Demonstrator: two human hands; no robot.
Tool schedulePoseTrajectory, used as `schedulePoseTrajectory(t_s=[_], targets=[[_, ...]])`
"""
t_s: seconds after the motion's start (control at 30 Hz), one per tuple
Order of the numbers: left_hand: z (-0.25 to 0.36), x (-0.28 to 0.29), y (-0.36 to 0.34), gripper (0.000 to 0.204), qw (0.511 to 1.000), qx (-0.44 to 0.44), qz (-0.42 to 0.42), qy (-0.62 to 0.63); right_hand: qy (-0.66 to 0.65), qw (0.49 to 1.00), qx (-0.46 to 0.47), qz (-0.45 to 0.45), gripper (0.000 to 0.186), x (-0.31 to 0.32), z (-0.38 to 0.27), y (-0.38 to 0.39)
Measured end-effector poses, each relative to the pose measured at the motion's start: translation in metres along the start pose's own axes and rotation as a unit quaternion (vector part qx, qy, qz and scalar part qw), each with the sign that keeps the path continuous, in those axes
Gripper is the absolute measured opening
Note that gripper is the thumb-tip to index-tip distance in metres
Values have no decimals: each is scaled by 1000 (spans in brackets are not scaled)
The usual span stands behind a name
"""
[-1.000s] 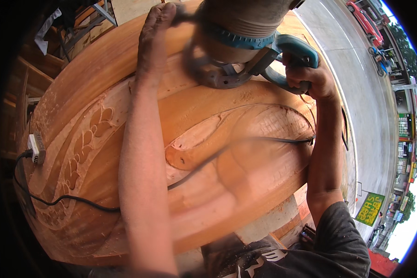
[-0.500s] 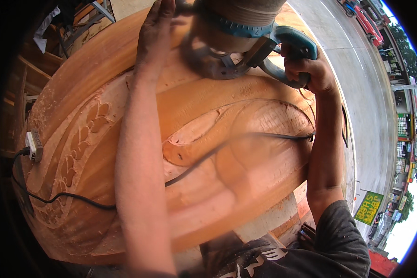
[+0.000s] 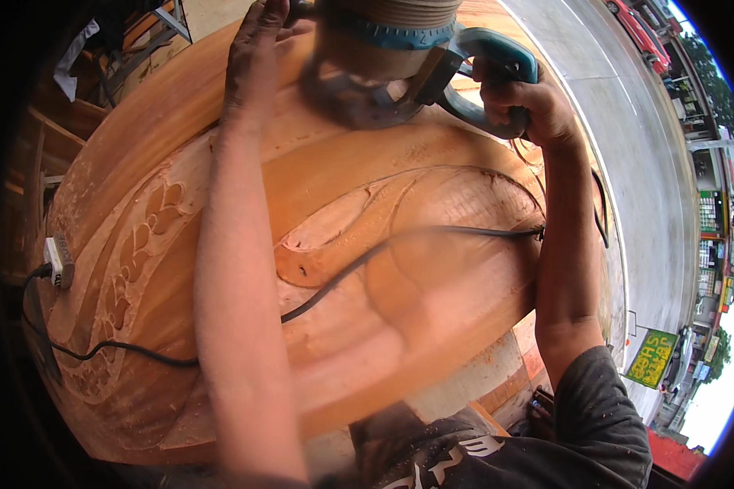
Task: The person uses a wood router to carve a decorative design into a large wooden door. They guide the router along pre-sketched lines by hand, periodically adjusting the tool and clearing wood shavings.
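One router [image 3: 383, 57], ribbed beige body [image 3: 387, 10], teal handle [image 3: 497, 47].

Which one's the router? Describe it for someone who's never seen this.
Start from the big carved panel mid-picture. At the top edge, the right hand grips a teal loop handle; the bulky round body it joins is the router. Its marked teal ring sets it apart from the plain black cable below.

Two hands [image 3: 542, 106], one router [image 3: 387, 37], one carved slab [image 3: 318, 191], one white connector [image 3: 58, 262], one red car [image 3: 638, 34], one green-yellow sign [image 3: 652, 359].
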State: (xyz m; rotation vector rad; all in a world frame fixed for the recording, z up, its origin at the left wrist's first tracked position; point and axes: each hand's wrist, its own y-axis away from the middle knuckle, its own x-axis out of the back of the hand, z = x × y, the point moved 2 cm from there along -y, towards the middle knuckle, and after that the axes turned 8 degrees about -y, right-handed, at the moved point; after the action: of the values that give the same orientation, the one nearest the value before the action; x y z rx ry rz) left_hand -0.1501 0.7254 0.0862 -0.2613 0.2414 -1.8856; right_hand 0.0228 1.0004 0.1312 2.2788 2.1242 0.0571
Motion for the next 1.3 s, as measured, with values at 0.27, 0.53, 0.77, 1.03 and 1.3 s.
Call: schedulePoseTrajectory(t_s=[0.27,0.53,0.77,1.03,1.3], targets=[[-6,-4,-6,66,999,21,6,28,-12,1000,1,-22,29,3,0,-7],[-17,-5,-18,65,999,31,26,33,-1,1000,-1,2,30,0,-1,-10],[-3,-10,-10,69,999,-3,39,0,7,1000,0,4,29,1,-2,-11],[-9,-8,-17,69,1000,6,11,0,-5,1000,-15,6,29,4,-3,-9],[-18,-8,-17,55,998,29,27,43,10,1000,-7,20,30,2,-2,-4]])
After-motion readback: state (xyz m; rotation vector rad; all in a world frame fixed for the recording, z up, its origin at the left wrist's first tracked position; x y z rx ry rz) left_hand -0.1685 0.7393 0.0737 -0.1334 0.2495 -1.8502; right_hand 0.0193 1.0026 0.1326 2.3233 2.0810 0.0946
